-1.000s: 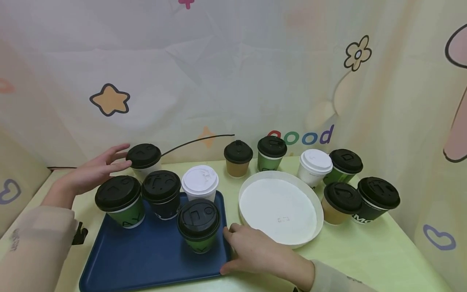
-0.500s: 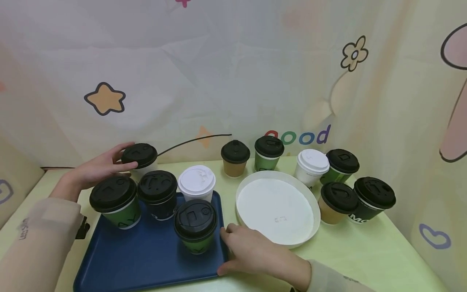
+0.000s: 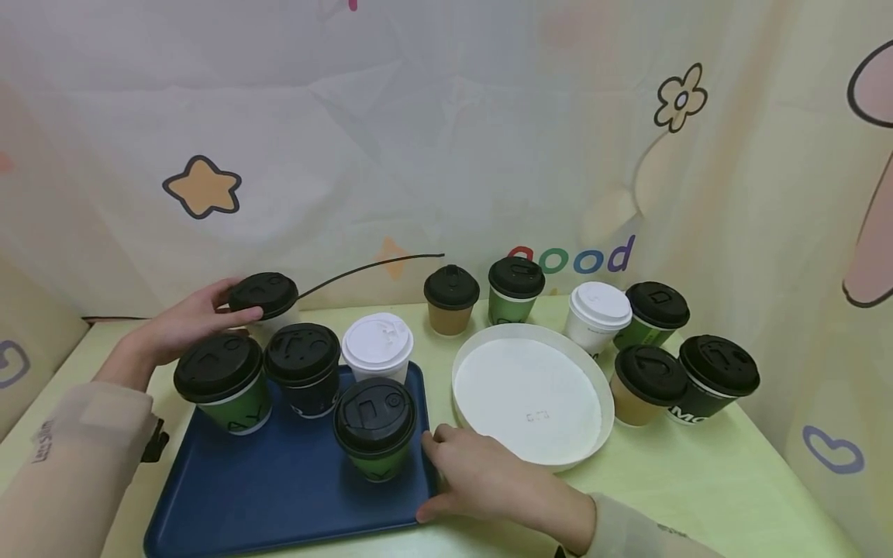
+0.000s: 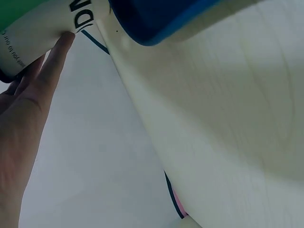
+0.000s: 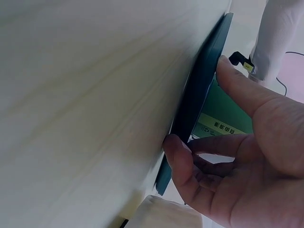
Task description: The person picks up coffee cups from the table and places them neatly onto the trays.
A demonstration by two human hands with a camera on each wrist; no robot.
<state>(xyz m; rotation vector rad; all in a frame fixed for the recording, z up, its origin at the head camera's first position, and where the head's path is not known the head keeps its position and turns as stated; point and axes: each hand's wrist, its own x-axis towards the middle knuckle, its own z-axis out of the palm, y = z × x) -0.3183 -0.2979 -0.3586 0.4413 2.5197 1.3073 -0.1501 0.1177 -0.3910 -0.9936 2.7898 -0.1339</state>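
Note:
At the back left, my left hand (image 3: pixel 177 324) holds a white paper coffee cup (image 3: pixel 282 319) with a black lid, thumb in front and fingers mostly hidden behind. Printed letters show on that cup (image 4: pixel 81 18) in the left wrist view. My right hand (image 3: pixel 491 477) grips the right rim of the blue tray (image 3: pixel 265 504), thumb and fingers apart along its edge. On the tray stand a green cup (image 3: pixel 240 409) at left, a dark cup (image 3: pixel 312 397), a white-lidded cup (image 3: pixel 380 349) at the back and another green cup (image 3: pixel 380 465) near the right hand.
A round white shallow dish (image 3: pixel 463 387) lies right of the tray. Beyond it stand several lidded cups, among them a brown cup (image 3: pixel 449 318), a green cup (image 3: pixel 512 306), a white cup (image 3: pixel 589 333) and a black cup (image 3: pixel 708 395). A printed curtain (image 3: pixel 432 155) hangs behind the table.
My left hand has closed in on the white black-lidded cup, its thumb now lying across the cup's front. The right hand has stayed at the tray's rim. The view has shifted slightly.

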